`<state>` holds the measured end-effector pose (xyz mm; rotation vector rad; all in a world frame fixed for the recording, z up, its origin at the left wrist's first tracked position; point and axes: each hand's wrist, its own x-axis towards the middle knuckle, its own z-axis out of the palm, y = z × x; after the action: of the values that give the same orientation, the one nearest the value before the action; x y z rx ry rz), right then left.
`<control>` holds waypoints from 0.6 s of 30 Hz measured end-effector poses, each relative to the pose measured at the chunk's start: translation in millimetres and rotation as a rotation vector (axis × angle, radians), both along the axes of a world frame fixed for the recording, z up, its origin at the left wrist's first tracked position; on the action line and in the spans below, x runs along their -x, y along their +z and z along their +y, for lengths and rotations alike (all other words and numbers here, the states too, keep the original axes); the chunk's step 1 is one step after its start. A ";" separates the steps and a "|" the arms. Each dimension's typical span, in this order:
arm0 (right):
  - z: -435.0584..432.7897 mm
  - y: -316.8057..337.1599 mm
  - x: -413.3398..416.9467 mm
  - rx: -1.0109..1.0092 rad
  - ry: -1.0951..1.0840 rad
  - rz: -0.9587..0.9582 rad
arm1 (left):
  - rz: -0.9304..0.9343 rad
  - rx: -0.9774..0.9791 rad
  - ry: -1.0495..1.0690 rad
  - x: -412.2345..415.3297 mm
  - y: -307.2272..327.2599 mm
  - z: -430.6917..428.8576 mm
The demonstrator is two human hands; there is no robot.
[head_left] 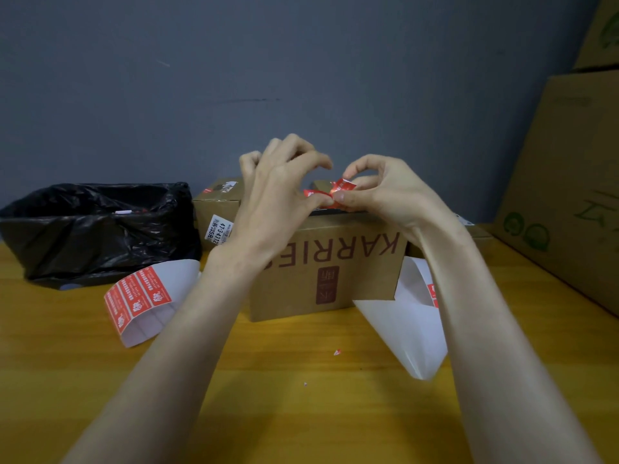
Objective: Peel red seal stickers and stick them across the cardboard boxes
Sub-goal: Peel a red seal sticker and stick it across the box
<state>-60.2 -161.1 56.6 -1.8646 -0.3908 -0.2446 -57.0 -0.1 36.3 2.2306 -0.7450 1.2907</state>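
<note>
Because the red sticker (pixel 330 192) is a thin, limp, feather-light strip with one tacky face, it will likely curl and cling to itself or to skin, so it is best taken by its two ends and kept taut. In the head view, the only one, it is already creased in the middle and held in the air above the far top edge of the cardboard box (pixel 328 262), which stands on the table (pixel 301 413). The left hand (pixel 278 195) reaches in from the left with fingers arched and its thumb pinching the strip's left end. The right hand (pixel 385 192) pinches the right end narrowly between thumb and curled forefinger. Both forearms stretch forward over the table. A sheet of stickers (pixel 140 296) lies to the left, near a black bin bag (pixel 93 226).
</note>
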 end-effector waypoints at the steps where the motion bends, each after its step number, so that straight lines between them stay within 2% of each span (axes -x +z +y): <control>1: 0.1 -0.9 -1.4 0.006 0.002 0.013 | -0.003 -0.008 -0.008 -0.4 0.1 1.6; 12: 0.7 -3.8 -6.7 -0.193 0.102 0.157 | -0.138 -0.138 -0.242 2.6 5.0 1.1; 15: 1.0 -5.8 -9.0 -0.149 0.057 0.092 | -0.137 -0.174 -0.284 3.2 4.4 -3.1; 18: 1.4 -5.6 -8.2 -0.008 -0.036 -0.033 | -0.104 -0.211 -0.280 -0.5 1.7 -2.9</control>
<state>-52.0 -159.7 51.0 -1.8628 -0.3780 -0.3012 -56.5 -3.0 38.0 2.1307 -1.2359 1.2435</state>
